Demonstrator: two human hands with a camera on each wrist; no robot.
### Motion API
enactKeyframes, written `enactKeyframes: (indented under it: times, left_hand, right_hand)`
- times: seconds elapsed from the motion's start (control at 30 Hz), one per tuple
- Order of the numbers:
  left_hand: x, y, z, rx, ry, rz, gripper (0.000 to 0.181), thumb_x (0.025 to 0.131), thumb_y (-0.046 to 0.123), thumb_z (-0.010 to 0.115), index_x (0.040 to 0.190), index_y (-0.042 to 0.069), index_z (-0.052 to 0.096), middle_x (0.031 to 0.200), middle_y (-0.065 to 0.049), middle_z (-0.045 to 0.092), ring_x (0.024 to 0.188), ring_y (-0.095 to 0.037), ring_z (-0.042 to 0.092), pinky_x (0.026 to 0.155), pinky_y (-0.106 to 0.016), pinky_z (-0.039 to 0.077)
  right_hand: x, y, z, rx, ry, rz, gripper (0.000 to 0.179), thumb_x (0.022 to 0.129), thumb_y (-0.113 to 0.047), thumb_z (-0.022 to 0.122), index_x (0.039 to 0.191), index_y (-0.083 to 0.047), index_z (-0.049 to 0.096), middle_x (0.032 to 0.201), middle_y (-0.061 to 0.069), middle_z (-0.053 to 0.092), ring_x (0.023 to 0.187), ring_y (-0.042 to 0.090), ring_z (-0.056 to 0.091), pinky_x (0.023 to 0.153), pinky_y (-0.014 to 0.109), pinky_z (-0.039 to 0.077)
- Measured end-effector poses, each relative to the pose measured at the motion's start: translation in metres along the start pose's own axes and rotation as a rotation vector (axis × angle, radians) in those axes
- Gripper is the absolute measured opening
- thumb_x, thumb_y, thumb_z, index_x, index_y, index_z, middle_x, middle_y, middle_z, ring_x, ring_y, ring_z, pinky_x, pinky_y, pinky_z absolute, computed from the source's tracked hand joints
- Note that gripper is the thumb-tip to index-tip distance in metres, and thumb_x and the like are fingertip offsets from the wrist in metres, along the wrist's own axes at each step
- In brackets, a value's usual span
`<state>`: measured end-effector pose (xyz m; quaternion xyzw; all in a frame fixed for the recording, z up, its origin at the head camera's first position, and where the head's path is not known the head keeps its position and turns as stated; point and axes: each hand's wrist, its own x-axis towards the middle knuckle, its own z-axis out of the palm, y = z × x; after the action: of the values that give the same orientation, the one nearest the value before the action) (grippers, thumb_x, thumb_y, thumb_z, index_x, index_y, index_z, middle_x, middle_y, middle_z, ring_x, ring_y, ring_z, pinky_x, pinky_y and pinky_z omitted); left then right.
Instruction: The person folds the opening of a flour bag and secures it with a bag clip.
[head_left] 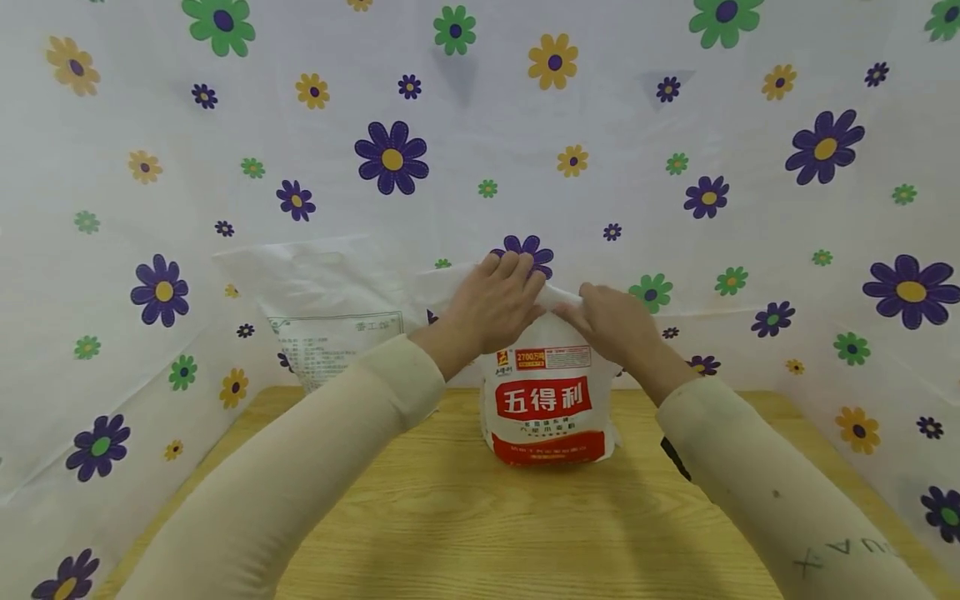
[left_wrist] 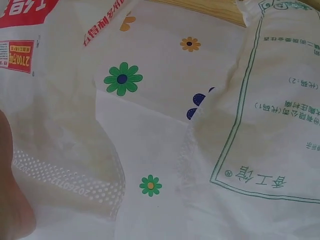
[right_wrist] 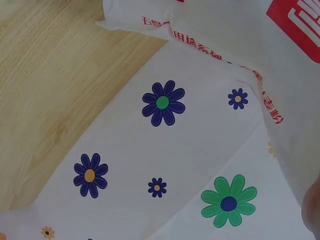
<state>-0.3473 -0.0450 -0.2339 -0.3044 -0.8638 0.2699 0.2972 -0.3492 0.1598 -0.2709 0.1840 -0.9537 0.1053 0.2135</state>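
Observation:
A white flour bag (head_left: 551,400) with red labels stands upright on the wooden table in the head view. My left hand (head_left: 495,304) grips its top edge on the left, fingers curled over the plastic. On the right, my right hand (head_left: 618,321) pinches the same edge, thumb toward the left hand. The bag's upper part is partly behind both hands. Each wrist view catches only a sliver of its hand, beside the flour bag (left_wrist: 60,115). Left of it is a second white bag (head_left: 322,292) with green print and a handle slot, partly hidden by my left sleeve.
The wooden table (head_left: 450,525) reaches back to a white flower-patterned sheet (head_left: 480,125), which also runs along both sides. My sleeved forearms extend over the table from the lower left and lower right.

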Motion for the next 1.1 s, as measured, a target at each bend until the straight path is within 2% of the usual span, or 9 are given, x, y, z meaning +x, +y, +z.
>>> enactKeyframes:
  times: [0.13,0.23,0.37,0.47,0.6,0.77,0.93,1.1]
  left_hand:
    - [-0.005,-0.001,0.004,0.054,0.059,0.035,0.044,0.108,0.044,0.028,0.130,0.010,0.044,0.130,-0.011,0.047,0.117,-0.026,0.042,0.097,-0.036,0.038]
    - [-0.004,-0.001,0.006,0.085,0.085,0.026,0.043,0.108,0.045,0.026,0.126,0.010,0.043,0.126,-0.009,0.046,0.113,-0.025,0.040,0.094,-0.035,0.037]
    - [-0.005,-0.007,0.007,0.075,0.108,0.019,0.042,0.108,0.046,0.026,0.121,0.010,0.044,0.120,-0.008,0.045,0.108,-0.025,0.039,0.091,-0.034,0.035]
    - [-0.009,-0.010,0.005,0.024,0.141,0.037,0.042,0.108,0.046,0.028,0.119,0.010,0.046,0.115,-0.007,0.046,0.104,-0.025,0.040,0.089,-0.034,0.035]
    - [-0.017,-0.012,-0.001,-0.032,0.213,0.079,0.041,0.107,0.045,0.033,0.115,0.008,0.048,0.112,-0.008,0.049,0.101,-0.026,0.043,0.086,-0.034,0.036]
    - [-0.026,-0.009,-0.013,-0.011,0.281,0.124,0.040,0.106,0.046,0.036,0.108,0.009,0.050,0.109,-0.008,0.050,0.102,-0.025,0.043,0.085,-0.035,0.035]
    - [-0.032,-0.010,-0.023,-0.027,0.270,0.152,0.040,0.105,0.048,0.039,0.103,0.010,0.051,0.103,-0.006,0.049,0.100,-0.024,0.043,0.085,-0.034,0.036]
    - [-0.045,-0.015,-0.031,-0.065,0.238,0.170,0.039,0.104,0.048,0.041,0.101,0.010,0.051,0.100,-0.006,0.050,0.095,-0.025,0.045,0.085,-0.035,0.037]
  right_hand:
    - [0.000,0.001,0.007,-0.012,-0.009,0.030,0.055,0.101,-0.055,0.047,0.104,-0.002,0.059,0.076,0.011,0.062,0.062,0.023,0.062,0.056,0.034,0.054]
    - [-0.001,0.002,0.011,-0.045,0.036,0.020,0.056,0.100,-0.056,0.047,0.102,-0.001,0.059,0.072,0.010,0.061,0.057,0.022,0.060,0.052,0.031,0.053]
    - [-0.004,-0.002,0.011,-0.125,0.122,-0.036,0.055,0.100,-0.055,0.051,0.095,-0.002,0.059,0.064,0.007,0.056,0.048,0.019,0.055,0.045,0.028,0.049]
    - [-0.009,-0.005,0.007,-0.156,0.165,-0.104,0.052,0.098,-0.052,0.056,0.090,-0.001,0.058,0.061,0.006,0.054,0.044,0.018,0.053,0.043,0.027,0.046]
    - [-0.020,-0.006,0.000,-0.119,0.180,-0.169,0.046,0.097,-0.047,0.061,0.087,-0.002,0.058,0.061,0.006,0.054,0.046,0.017,0.053,0.043,0.027,0.046]
    - [-0.031,-0.008,-0.007,-0.055,0.159,-0.172,0.045,0.097,-0.045,0.062,0.087,-0.002,0.059,0.064,0.007,0.057,0.049,0.017,0.055,0.045,0.028,0.049]
    - [-0.040,-0.013,-0.010,0.002,0.172,-0.178,0.042,0.097,-0.042,0.063,0.087,-0.001,0.059,0.064,0.006,0.057,0.048,0.016,0.054,0.045,0.027,0.049]
    - [-0.050,-0.026,-0.014,0.081,0.165,-0.211,0.039,0.097,-0.039,0.064,0.088,-0.002,0.059,0.064,0.005,0.056,0.048,0.013,0.054,0.045,0.023,0.048]
